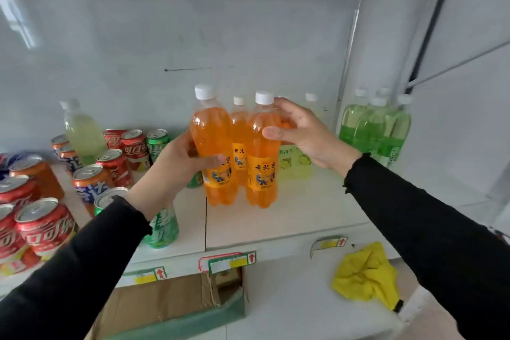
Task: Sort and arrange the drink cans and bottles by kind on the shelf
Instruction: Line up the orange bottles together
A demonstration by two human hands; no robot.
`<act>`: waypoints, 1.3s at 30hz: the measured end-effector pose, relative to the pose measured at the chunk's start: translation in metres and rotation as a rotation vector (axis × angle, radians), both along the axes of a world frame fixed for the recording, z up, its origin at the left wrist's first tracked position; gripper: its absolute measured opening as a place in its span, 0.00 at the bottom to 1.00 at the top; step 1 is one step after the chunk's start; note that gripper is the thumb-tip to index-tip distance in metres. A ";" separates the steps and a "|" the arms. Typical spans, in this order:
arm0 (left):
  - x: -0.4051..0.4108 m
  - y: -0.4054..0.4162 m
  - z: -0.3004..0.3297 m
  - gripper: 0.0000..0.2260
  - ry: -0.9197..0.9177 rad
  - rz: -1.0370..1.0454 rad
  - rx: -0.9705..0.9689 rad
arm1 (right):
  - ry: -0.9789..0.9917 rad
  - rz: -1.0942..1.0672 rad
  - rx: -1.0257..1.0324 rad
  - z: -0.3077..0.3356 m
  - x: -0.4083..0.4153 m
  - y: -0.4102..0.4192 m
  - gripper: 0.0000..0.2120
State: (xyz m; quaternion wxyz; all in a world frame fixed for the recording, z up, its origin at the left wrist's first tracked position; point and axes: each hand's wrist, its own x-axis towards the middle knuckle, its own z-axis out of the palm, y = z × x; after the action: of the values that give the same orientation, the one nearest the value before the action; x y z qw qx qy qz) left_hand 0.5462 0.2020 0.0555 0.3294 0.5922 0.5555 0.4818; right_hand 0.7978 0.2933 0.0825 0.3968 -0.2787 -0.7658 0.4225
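Three orange soda bottles with white caps stand together mid-shelf. My left hand [176, 163] grips the left orange bottle [214, 132] around its middle. My right hand [300, 132] holds the right orange bottle [260, 163] near its shoulder, thumb in front. A third orange bottle [238, 130] stands just behind them. Pale yellow-green bottles [296, 160] stand behind my right hand, partly hidden. Red, orange and green cans [110, 163] crowd the left of the shelf [303, 215], with a pale lime bottle [81, 132] among them.
Several green bottles [375, 130] stand at the right beside a metal upright. A green can [162, 229] sits near the shelf's front edge under my left wrist. Below the shelf lie an open cardboard box [165, 303] and a yellow cloth [364, 276].
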 end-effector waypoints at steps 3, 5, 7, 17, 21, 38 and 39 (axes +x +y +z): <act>0.004 0.007 -0.015 0.24 0.014 0.027 -0.051 | -0.033 0.053 0.007 -0.022 -0.009 0.018 0.26; 0.001 0.012 -0.024 0.27 0.022 0.032 -0.075 | -0.032 0.069 0.010 -0.029 -0.014 0.027 0.24; -0.002 0.016 -0.031 0.30 0.016 0.033 -0.101 | -0.018 0.075 -0.004 -0.033 -0.020 0.032 0.22; -0.011 0.026 -0.039 0.32 0.045 -0.003 -0.146 | -0.045 0.023 0.023 -0.048 -0.038 0.035 0.21; -0.017 0.026 -0.035 0.37 0.165 0.002 -0.162 | -0.097 0.024 0.040 -0.053 -0.038 0.031 0.26; -0.022 0.034 -0.024 0.39 0.392 -0.023 -0.177 | -0.084 -0.025 -0.033 -0.064 -0.038 0.025 0.38; -0.022 0.035 -0.024 0.39 0.393 -0.022 -0.174 | -0.086 -0.023 -0.041 -0.064 -0.038 0.026 0.39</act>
State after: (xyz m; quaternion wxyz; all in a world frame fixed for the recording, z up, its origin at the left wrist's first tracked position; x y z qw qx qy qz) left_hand 0.5244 0.2365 0.0314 0.2700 0.6501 0.6422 0.3036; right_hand 0.7600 0.3192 0.0185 0.3627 -0.3133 -0.7699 0.4213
